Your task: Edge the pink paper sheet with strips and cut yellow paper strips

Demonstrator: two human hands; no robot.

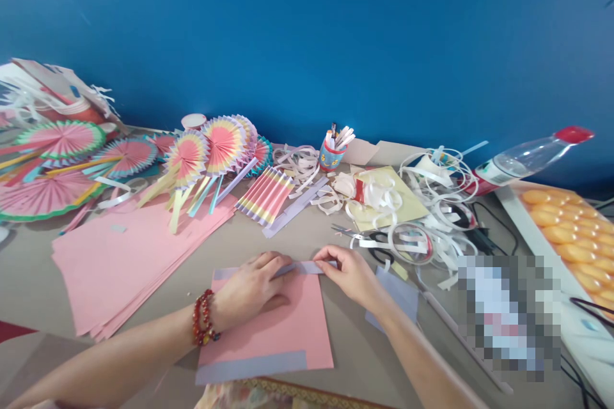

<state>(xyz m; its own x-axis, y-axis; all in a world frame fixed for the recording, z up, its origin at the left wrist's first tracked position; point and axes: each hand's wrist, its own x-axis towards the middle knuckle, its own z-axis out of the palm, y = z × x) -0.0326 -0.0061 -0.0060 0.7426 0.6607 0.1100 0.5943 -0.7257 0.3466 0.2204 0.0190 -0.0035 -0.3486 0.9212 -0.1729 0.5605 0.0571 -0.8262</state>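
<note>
A pink sheet of paper (292, 326) lies on the table before me, with one lavender strip along its near edge. Across its far edge runs another lavender paper strip (306, 267). My left hand (252, 284), a beaded bracelet at its wrist, rests on the sheet with fingers stretched over that strip, pressing rather than gripping. At the strip's right end, my right hand (350, 273) is closed, thumb and forefinger pinching it near the sheet's corner. Beyond the hands sits a pleated striped paper piece (266, 195). A lavender scrap (396, 294) lies partly under my right forearm.
A stack of pink sheets (119, 268) lies left, with several folded paper fans (223, 144) behind. Scissors (378, 244) and tangled white strips (384, 198) are at the right. A pen cup (332, 156) stands near the blue wall; a plastic bottle (522, 160) leans farther right.
</note>
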